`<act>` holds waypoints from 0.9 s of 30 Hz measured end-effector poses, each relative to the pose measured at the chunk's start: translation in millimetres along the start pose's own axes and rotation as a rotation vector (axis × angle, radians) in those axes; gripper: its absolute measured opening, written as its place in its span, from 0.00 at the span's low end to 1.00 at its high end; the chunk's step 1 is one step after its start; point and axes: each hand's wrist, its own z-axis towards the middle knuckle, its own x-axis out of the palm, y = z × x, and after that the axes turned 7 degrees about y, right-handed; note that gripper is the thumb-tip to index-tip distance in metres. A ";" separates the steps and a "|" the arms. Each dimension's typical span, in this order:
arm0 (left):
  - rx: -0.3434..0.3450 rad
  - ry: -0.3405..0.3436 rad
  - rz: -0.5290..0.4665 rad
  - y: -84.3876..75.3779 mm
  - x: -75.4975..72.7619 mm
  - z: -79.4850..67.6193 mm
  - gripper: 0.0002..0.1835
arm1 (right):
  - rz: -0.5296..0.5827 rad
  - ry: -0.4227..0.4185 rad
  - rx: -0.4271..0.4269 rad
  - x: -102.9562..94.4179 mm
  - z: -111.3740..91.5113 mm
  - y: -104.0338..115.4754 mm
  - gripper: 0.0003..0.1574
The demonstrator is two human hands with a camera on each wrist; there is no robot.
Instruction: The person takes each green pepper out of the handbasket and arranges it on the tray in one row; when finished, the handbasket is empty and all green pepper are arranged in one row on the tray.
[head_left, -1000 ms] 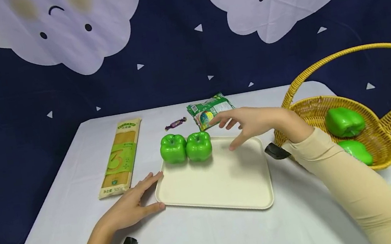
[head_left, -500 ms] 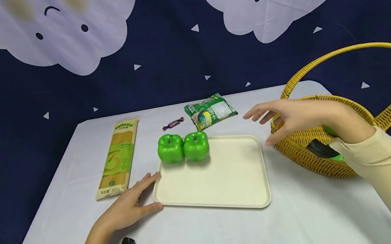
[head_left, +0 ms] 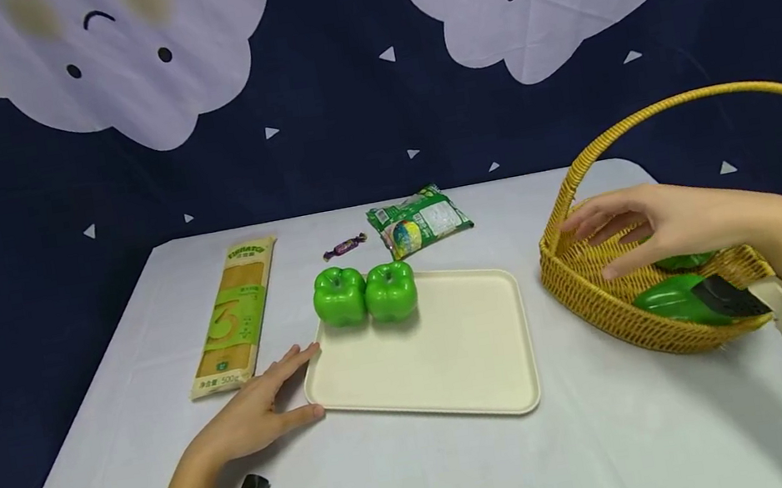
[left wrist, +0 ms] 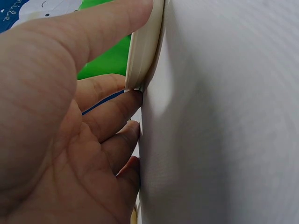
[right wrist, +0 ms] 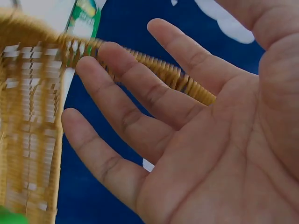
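My left hand (head_left: 253,416) touches the left edge of a cream tray (head_left: 453,353), thumb and fingers spread. The left wrist view shows the tray's rim (left wrist: 145,51) against the fingertips. Two green bell peppers (head_left: 340,297) (head_left: 391,292) stand side by side at the tray's back left corner. Over a yellow wicker basket (head_left: 599,314) hovers my right hand (head_left: 683,221), holding nothing, its fingers relaxed. Inside the basket lie two more green peppers, one (head_left: 676,300) partly behind the wrist camera, the other (head_left: 685,261) mostly behind the hand.
A pack of noodles (head_left: 235,318) lies left of the tray. Behind the tray are a purple wrapped candy (head_left: 344,247) and a green snack bag (head_left: 421,221). The basket's tall handle (head_left: 710,93) arches above the right hand.
My right hand has moved right, from above the tray to over the basket. The left hand stays at the tray's edge. The view has shifted slightly.
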 end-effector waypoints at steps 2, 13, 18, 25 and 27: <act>-0.001 -0.002 0.005 0.3 -0.2 -0.3 0.47 | -0.006 -0.011 0.021 -3.0 -6.6 -9.8 0.40; -0.002 -0.004 0.012 2.1 0.5 -1.8 0.47 | -0.083 -0.012 0.179 -15.2 -28.9 -54.1 0.48; 0.000 -0.006 0.004 3.1 1.2 -1.5 0.47 | -0.038 0.068 0.229 -12.1 -39.3 -64.9 0.49; 0.012 -0.008 0.012 1.4 -0.2 0.7 0.47 | 0.013 0.188 0.274 -6.0 -49.0 -78.8 0.50; 0.018 -0.006 0.006 1.1 -0.1 1.2 0.46 | 0.035 0.219 0.278 -3.8 -50.6 -81.7 0.51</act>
